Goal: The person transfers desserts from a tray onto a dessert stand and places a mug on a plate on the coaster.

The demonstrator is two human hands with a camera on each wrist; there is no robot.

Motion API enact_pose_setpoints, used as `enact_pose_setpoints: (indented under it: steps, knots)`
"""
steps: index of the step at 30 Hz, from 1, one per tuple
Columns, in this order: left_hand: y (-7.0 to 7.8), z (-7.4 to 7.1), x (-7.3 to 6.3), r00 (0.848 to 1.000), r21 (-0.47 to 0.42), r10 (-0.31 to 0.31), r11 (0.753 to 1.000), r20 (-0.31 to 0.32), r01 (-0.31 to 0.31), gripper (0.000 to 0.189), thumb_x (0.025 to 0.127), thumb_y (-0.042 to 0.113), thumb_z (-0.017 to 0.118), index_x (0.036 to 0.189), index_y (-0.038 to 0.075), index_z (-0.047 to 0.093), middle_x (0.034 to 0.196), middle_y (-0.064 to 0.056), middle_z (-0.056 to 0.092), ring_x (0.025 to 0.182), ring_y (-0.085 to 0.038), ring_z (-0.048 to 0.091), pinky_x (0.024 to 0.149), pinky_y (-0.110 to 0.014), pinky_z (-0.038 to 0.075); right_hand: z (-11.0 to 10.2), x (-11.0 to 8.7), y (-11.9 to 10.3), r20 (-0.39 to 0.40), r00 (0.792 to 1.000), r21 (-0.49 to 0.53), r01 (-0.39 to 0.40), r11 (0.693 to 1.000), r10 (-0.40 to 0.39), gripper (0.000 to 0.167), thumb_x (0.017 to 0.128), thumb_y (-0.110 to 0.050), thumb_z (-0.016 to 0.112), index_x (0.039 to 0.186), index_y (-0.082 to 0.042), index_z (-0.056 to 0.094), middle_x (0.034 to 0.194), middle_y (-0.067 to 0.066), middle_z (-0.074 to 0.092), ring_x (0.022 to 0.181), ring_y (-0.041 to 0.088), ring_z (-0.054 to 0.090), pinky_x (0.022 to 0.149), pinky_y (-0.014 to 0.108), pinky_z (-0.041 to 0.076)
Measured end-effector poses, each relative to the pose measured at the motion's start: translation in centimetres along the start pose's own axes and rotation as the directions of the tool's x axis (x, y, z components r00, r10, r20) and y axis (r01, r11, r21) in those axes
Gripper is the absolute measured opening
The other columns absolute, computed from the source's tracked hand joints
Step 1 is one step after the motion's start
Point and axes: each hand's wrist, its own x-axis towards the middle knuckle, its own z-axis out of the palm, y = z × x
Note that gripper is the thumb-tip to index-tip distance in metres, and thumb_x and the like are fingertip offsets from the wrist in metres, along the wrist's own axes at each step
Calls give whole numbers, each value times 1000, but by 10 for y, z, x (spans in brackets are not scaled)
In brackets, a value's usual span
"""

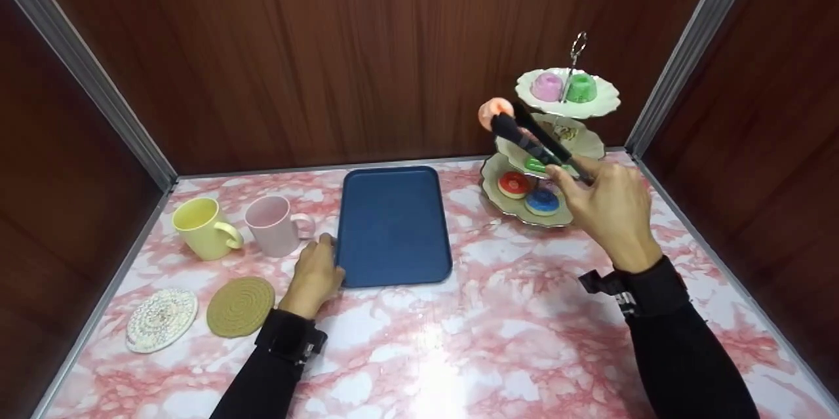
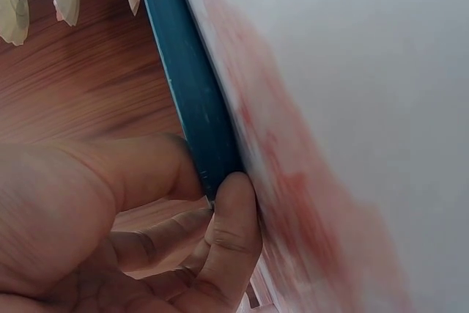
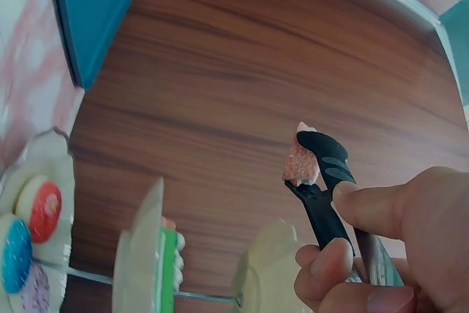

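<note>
My right hand (image 1: 609, 209) grips black-tipped tongs (image 1: 536, 147) in front of the three-tier stand (image 1: 606, 104). Between the tong tips is a small peach-orange toy cake (image 3: 300, 165), raised in the air left of the top tier. Low on the left, my left hand (image 1: 318, 271) pinches the near-left edge of a dark blue tray (image 1: 393, 229), which lies on the table. In the left wrist view, thumb and finger press on the tray's rim (image 2: 192, 86) at its corner. The tray bears nothing.
Pink (image 1: 547, 86) and green (image 1: 581, 88) cakes sit on the top tier; red (image 1: 514, 184) and blue (image 1: 542, 201) doughnuts on the bottom one. Left of the tray are a pink mug (image 1: 274, 229), yellow mug (image 1: 204, 232), olive coaster (image 1: 240, 307) and white coaster (image 1: 162, 320). Wooden walls (image 1: 380, 58) enclose the table.
</note>
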Motion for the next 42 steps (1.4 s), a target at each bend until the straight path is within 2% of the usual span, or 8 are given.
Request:
enact_pose_setpoints:
  steps: [7,11,14,16,22,30,36,42]
  knots:
    - [0,0,-1,1000,-11,-1,1000,-10,1,50,72,5,64,120,1,49,104,-21,54,101,-37,55,87,-48,46,-12,7,4,-15,997,0,-76,997,76,47,76,-59,62,108,-27,70,83,7,72,60,24,59,46,38,37]
    - [-1,1,-1,1000,-14,-2,1000,-18,1,49,72,6,64,119,1,49,104,-20,54,100,-36,55,87,-46,47,-19,10,8,-22,991,-9,-132,991,132,51,76,-62,60,113,-28,67,89,7,73,67,27,63,50,46,43]
    - [-1,1,-1,1000,-18,-7,1000,-21,6,50,72,5,64,120,2,49,104,-20,54,100,-35,55,87,-45,47,-24,12,10,-29,987,-21,-160,987,159,50,76,-63,59,114,-32,66,83,6,73,69,27,64,51,48,42]
    - [-2,1,-1,1000,-21,-10,1000,-23,10,50,72,5,64,120,3,49,104,-19,54,100,-35,55,87,-45,47,-27,14,12,-33,985,-31,-172,985,171,48,76,-64,58,114,-35,65,80,5,72,71,28,64,51,49,41]
    - [-2,2,-2,999,-18,0,1000,-34,-1,49,72,6,64,119,2,49,106,-20,55,101,-35,55,87,-46,47,-36,18,17,-35,978,-76,-205,976,203,49,76,-66,55,114,-35,65,97,11,71,83,40,64,54,56,41]
    - [-2,4,-4,999,-9,20,1000,-48,-20,49,70,4,64,117,1,51,99,-19,56,98,-36,55,85,-46,47,-43,20,22,-13,973,-137,-231,963,232,55,77,-68,52,117,-32,64,99,12,71,79,40,64,44,50,38]
    - [-2,4,-3,997,-17,33,999,-65,-34,47,70,4,64,115,1,52,98,-18,56,97,-35,55,84,-46,47,-49,21,24,18,964,-170,-258,951,265,61,77,-69,50,120,-29,62,109,15,67,84,45,62,47,54,37]
    - [-1,2,-2,997,-15,45,999,-68,-46,47,70,3,63,115,1,52,98,-19,56,97,-35,55,85,-46,47,-54,23,26,32,957,-199,-275,941,287,65,77,-70,49,122,-25,62,112,17,65,86,47,60,47,54,37]
